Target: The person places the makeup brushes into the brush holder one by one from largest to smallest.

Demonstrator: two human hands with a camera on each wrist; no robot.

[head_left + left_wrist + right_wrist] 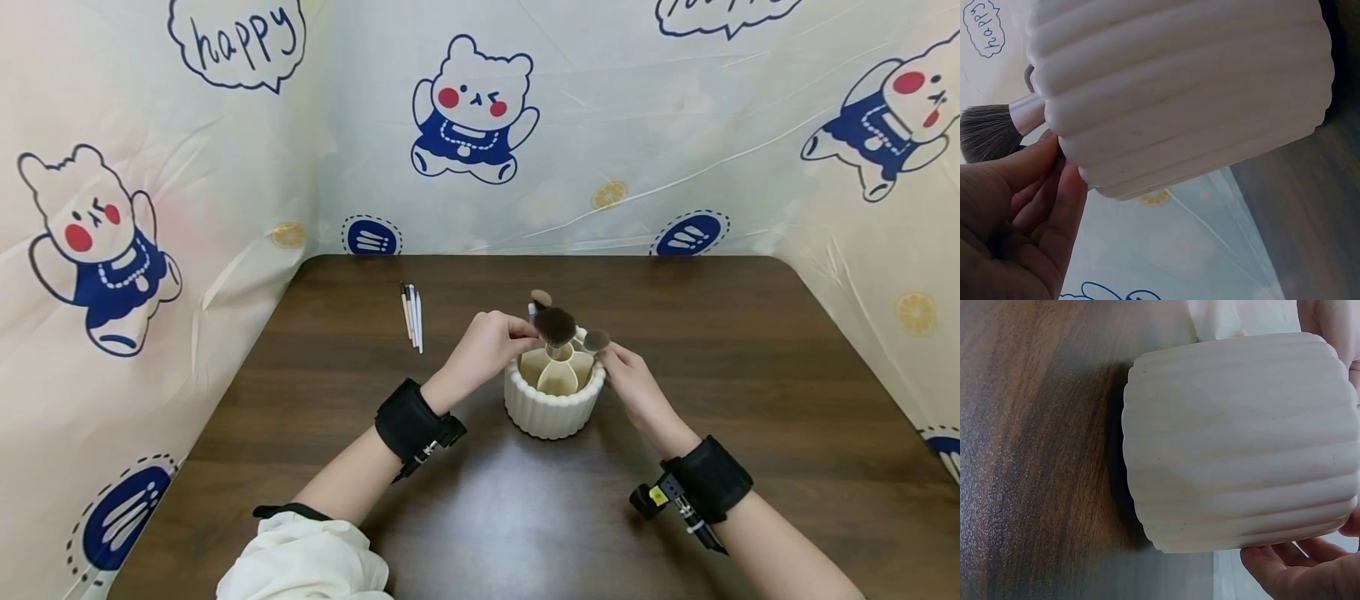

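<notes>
Left hand pinches a dark brush above the ribbed pot — right hand grips a smaller brush at the pot's rim.

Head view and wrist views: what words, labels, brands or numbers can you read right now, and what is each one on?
"happy": handwritten in a blue speech bubble on the printed backdrop sheet, upper left.
"happy": same bubble, seen sideways in the left wrist view.
Second speech bubble at the top edge: cut off, unreadable.
Ribbed holder, brushes, pencils, wristbands: no readable text.
</notes>
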